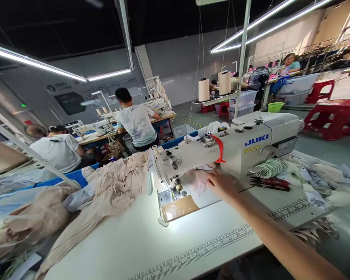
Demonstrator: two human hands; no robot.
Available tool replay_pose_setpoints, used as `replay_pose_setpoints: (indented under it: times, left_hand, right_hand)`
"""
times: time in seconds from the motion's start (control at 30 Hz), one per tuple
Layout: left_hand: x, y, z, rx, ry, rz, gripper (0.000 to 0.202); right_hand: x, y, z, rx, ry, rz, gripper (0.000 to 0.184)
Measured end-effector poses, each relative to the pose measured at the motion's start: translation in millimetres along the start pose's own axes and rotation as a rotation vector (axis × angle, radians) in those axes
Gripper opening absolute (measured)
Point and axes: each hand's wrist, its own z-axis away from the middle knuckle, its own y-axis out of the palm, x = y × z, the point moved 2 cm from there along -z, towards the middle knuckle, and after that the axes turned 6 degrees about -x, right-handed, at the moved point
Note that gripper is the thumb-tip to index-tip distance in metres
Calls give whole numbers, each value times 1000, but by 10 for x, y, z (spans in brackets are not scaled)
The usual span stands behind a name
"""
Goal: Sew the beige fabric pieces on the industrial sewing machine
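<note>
My right hand [223, 184] reaches in from the lower right, under the arm of a white sewing machine [230, 146], to the right of its needle area. Its fingers are curled and closed at the edge of a pale pink fabric piece [200, 182], which is smeared by motion. Just left of the fabric, the machine's presser foot and needle [175, 189] stand in the lamp's light over a tan plate [179, 208]. A red strip [221, 149] is tied around the machine arm. My left hand is out of view.
Heaped beige fabric [116, 182] lies left of the machine. Right of it are a coil of pale cord [270, 168], red-handled scissors [271, 183] and fabric scraps [323, 179]. A printed ruler [198, 252] runs along the table's front. Several people sit at other machines.
</note>
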Motion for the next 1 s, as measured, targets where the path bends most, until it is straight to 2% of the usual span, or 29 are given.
replay_pose_setpoints:
  times: [0.07, 0.1, 0.17, 0.23, 0.3, 0.4, 0.5, 0.63, 0.8, 0.9, 1.0]
  left_hand:
    - [-133, 184, 112, 46, 0, -1, 33]
    - [-230, 284, 89, 70, 25, -11, 37]
    - [-467, 488, -133, 105, 120, -22, 43]
    - [-723, 664, -533, -8, 318, -70, 38]
    - [-908, 811, -984, -153, 431, -171, 30]
    - [-1022, 942, -1530, -376, 427, -373, 20]
    - [-1037, 995, -1811, -505, 392, -512, 23]
    - [-1089, 1046, -1923, -537, 444, -525, 8]
    - [-1166, 1097, -1887, -529, 558, -452, 16]
    - [-1063, 1073, -1754, -489, 510, -328, 21]
    - [-821, 939, -1531, -406, 446, -171, 29]
  right_hand:
    - [-4, 37, 42, 7, -3, 27, 25]
    - [-12, 48, 60, 9, -2, 38, 26]
    - [-32, 61, 81, 6, 0, 58, 25]
    - [-45, 70, 82, 2, 1, 76, 24]
    - [-46, 76, 75, 1, -5, 96, 23]
    - [-37, 71, 70, -8, -28, 119, 22]
    - [-45, 44, 77, -36, -53, 119, 22]
    - [-100, 16, 86, -87, -80, 84, 22]
    - [-143, 28, 129, -98, -102, 20, 17]
    - [-136, 32, 160, -51, -87, 82, 17]
    - [-150, 45, 162, -55, -74, 129, 17]
